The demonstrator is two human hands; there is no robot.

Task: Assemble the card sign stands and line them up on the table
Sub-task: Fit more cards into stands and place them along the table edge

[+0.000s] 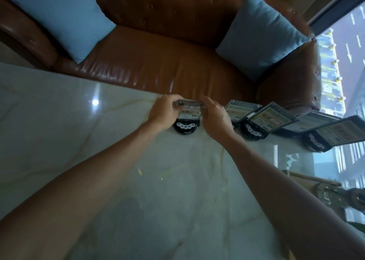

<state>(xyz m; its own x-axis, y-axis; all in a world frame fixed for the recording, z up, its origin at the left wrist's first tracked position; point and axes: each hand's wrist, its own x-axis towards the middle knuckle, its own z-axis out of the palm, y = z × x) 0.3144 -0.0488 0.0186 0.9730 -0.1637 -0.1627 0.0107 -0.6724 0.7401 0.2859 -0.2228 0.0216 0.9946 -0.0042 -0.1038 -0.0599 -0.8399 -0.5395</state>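
A card sign point(190, 112) in a clear frame stands on a round black base point(185, 127) near the far edge of the pale marble table point(98, 141). My left hand point(165, 109) grips the sign's left side and my right hand point(216, 119) holds its right side, fingers over the top edge. To the right, several assembled sign stands form a row along the far edge: one point(240, 109) just behind my right hand, another point(270, 119) on a black base point(253, 131), and more point(339, 133) toward the right edge.
A brown leather sofa point(158, 62) with two blue cushions point(63, 18) point(260, 36) runs behind the table. A window point(347, 62) is at the right. A dark ornament point(335, 196) sits at the table's right edge.
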